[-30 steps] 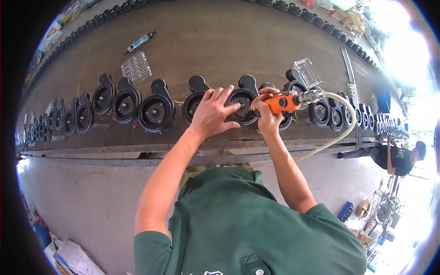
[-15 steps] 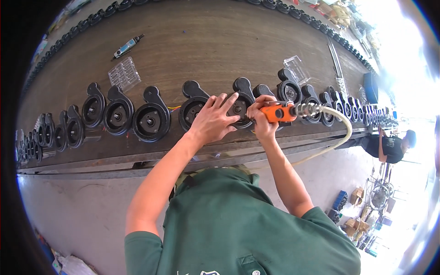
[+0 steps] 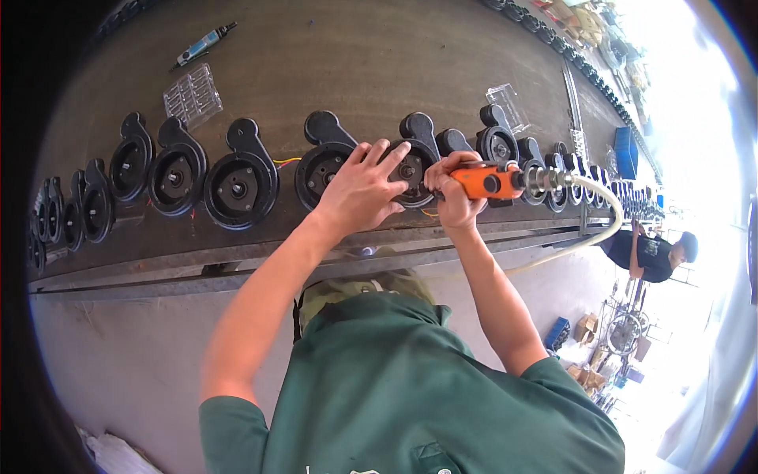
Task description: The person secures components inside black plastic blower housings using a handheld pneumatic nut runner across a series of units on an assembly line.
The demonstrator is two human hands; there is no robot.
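Note:
My left hand rests with fingers spread across a black round blower housing, palm over the gap beside its left neighbour. My right hand is wrapped round an orange air gun, whose tip points left into the same housing. The gun's tip is hidden by my fingers. A metal coupling joins the gun to a whitish hose that curves down and back beneath the bench edge. Another black housing, with red and yellow wires beside it, stands just left of my left hand.
Several more black housings line the front of the brown bench. Beyond them lie a blue-grey pen-shaped tool and clear plastic trays. At right are a blue box and a person in dark clothing.
The view has shifted, so the bench and left-hand housings sit differently in it. Both hands stay at the same housing, and the air gun shows slightly farther right.

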